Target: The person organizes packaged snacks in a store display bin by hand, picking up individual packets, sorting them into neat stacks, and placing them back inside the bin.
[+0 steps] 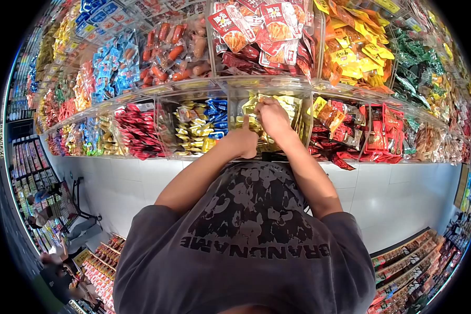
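Note:
My left hand (240, 141) is at the front of a clear bin, with one finger stretched out toward small yellow snack packets (285, 104). Its other fingers are mostly hidden behind the back of the hand. Farther in, my right hand (273, 118) is over the same packets with its fingers curled closed; whatever is between the fingertips is hidden. The yellow packets stand in rows within the bin, whose clear front rim and walls surround both hands.
Left of the bin are gold and blue packets (201, 118) and red packets (137, 128). Red packs (384, 131) lie to the right. A higher tier holds red-and-white bags (280, 26), sausages (172, 49) and yellow bags (356, 52). People (63, 272) are at far lower left.

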The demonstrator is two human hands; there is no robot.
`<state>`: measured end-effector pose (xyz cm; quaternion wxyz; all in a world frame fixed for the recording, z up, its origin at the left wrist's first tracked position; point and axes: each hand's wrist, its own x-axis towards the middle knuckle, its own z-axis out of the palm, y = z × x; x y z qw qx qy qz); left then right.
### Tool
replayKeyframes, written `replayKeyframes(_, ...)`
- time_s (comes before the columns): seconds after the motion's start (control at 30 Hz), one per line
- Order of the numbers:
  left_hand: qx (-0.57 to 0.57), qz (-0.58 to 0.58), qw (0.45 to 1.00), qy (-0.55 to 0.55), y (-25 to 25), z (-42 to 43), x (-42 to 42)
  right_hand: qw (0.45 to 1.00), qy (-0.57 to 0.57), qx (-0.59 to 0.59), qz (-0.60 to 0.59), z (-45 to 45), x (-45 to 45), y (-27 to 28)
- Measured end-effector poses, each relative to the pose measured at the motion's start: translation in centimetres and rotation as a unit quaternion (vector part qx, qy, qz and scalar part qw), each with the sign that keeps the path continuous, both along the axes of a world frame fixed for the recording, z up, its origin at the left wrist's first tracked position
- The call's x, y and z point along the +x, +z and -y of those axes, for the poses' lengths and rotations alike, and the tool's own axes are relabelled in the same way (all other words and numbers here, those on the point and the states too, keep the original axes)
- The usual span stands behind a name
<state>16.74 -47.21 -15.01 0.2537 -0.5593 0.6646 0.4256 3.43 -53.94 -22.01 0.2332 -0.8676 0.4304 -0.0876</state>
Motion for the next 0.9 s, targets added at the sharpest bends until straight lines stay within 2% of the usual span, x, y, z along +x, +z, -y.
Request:
replayKeyframes(0.17,-0.012,-0.023,1.000,-0.007,-1.1,-0.1,0.5,0.995,-0.051,0.082,-0.003,0.1,1.2,0.1)
replayKeyframes(0.33,-0.022,-0.022,0.999,-0.014,-0.6,-0.8,0.7,0.982,-0.086,0.123,0.117,1.1,2.2,0.1)
replayKeyframes(0.43,-0.038,-0.028,0.999,-0.015,0.2,-1.4,0.6,0.970,-0.058,0.179,0.154,1.5,2.7,-0.1)
replayKeyframes(0.57,-0.053,-0.034,0.998,-0.020,0.2,-1.9,0.6,0.964,-0.062,0.217,0.142,1.7,2.6,-1.7)
replayKeyframes(0.63,-0.049,-0.034,0.998,-0.013,0.3,-2.0,0.6,0.950,-0.043,0.294,0.093,1.7,2.5,-2.5)
replayKeyframes(0.67,-0.046,-0.032,0.998,-0.009,0.4,-2.1,0.6,0.950,-0.044,0.294,0.093,1.6,2.5,-2.9)
replayKeyframes(0.73,-0.045,-0.032,0.998,-0.005,0.5,-2.0,0.5,0.970,0.003,0.215,0.112,1.4,2.4,-3.4)
replayKeyframes(0.87,-0.032,-0.026,0.999,-0.004,0.4,-1.4,0.3,0.966,-0.007,0.229,0.122,1.3,2.3,-3.6)
replayKeyframes(0.9,-0.033,-0.026,0.999,-0.004,0.3,-1.2,0.3,0.967,0.030,0.221,0.119,1.5,2.2,-2.9)
